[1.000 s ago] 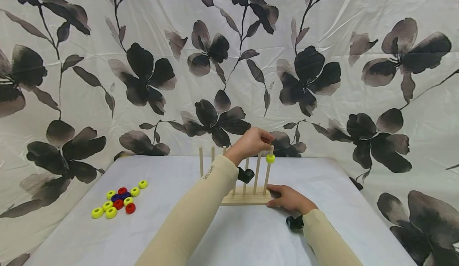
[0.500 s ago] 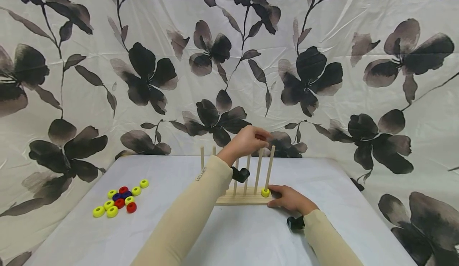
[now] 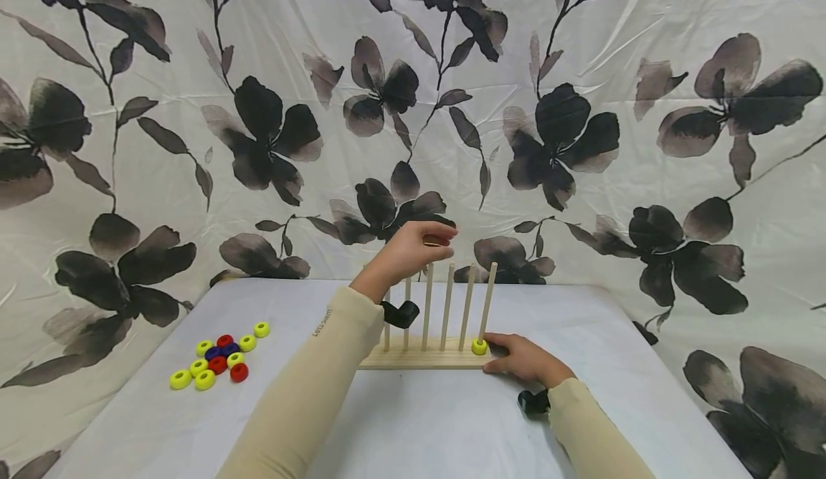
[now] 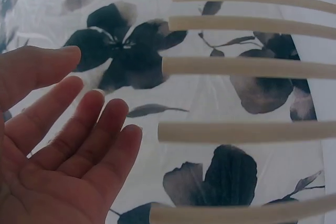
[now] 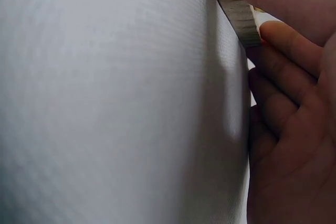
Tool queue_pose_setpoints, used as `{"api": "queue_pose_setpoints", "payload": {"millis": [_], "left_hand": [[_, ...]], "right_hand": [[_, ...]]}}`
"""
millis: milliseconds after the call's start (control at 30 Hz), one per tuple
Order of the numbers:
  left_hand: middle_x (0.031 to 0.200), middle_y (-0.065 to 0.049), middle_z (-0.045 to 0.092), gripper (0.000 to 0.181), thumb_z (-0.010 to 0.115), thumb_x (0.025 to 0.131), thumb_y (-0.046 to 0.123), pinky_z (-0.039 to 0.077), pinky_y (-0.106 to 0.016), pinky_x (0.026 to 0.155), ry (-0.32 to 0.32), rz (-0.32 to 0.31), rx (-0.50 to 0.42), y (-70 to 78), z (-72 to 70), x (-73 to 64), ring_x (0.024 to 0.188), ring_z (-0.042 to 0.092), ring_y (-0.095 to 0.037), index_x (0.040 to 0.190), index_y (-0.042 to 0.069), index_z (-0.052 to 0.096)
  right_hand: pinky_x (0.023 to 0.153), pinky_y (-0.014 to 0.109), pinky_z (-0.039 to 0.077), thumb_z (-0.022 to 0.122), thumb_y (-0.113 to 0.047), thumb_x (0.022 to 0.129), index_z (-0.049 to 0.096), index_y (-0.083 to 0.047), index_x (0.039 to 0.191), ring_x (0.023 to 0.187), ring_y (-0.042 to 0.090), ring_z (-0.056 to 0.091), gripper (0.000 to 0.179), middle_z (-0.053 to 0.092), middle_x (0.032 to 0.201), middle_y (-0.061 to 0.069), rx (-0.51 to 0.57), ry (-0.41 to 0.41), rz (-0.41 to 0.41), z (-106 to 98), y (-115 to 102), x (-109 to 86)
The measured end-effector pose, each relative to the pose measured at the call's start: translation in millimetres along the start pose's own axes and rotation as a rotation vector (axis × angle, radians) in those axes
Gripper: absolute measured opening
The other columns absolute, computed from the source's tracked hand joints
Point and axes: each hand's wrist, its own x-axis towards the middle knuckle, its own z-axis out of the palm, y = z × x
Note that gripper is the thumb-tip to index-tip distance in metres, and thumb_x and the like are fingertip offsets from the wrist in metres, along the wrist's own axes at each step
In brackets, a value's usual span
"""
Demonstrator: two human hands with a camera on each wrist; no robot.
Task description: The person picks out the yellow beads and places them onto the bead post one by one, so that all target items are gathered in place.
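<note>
A wooden peg stand (image 3: 419, 361) with a row of several upright pegs stands on the table. One yellow ring (image 3: 479, 348) sits at the foot of its rightmost peg. My left hand (image 3: 406, 255) is raised near the peg tops with nothing in it; in the left wrist view its fingers (image 4: 113, 124) are relaxed and apart from the pegs (image 4: 231, 131). Down at the stand's right end, my right hand (image 3: 525, 358) grips the base between thumb and fingers. The right wrist view has the base's end (image 5: 241, 19) between them.
On the table's left side lies a loose group of rings: several yellow rings (image 3: 204, 380), a few red rings (image 3: 239, 372) and dark blue rings (image 3: 214, 353). A floral cloth (image 3: 381, 106) hangs behind the white table (image 3: 413, 429).
The yellow ring has dropped from the top of the rightmost peg to its base. My left hand has moved left, away from that peg. The right hand stays at the stand's end.
</note>
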Motion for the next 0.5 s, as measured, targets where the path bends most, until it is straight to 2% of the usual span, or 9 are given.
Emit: {"api": "queue_pose_setpoints", "payload": {"millis": [333, 500], "left_hand": [[0.129, -0.004, 0.061, 0.039, 0.068, 0.091, 0.019, 0.053, -0.038, 0.094, 0.058, -0.003, -0.069, -16.7, -27.7, -21.8, 0.12, 0.059, -0.021, 0.128, 0.018, 0.061], [0.134, -0.006, 0.058, 0.041, 0.068, 0.091, 0.017, 0.05, -0.042, 0.099, 0.095, -0.026, -0.091, -26.4, -44.6, -32.4, 0.122, 0.056, -0.022, 0.131, 0.016, 0.059]], "right_hand": [[0.114, 0.057, 0.03, 0.078, -0.04, 0.079, 0.049, -0.015, 0.144, 0.141, 0.035, 0.036, 0.075, 0.047, 0.149, 0.01, 0.006, 0.001, -0.008, 0, -4, -2.5], [0.114, 0.057, 0.03, 0.078, -0.04, 0.079, 0.048, -0.016, 0.144, 0.142, 0.036, 0.036, 0.075, 0.046, 0.149, 0.01, 0.003, 0.001, -0.006, -1, -5, -3.7]]}}
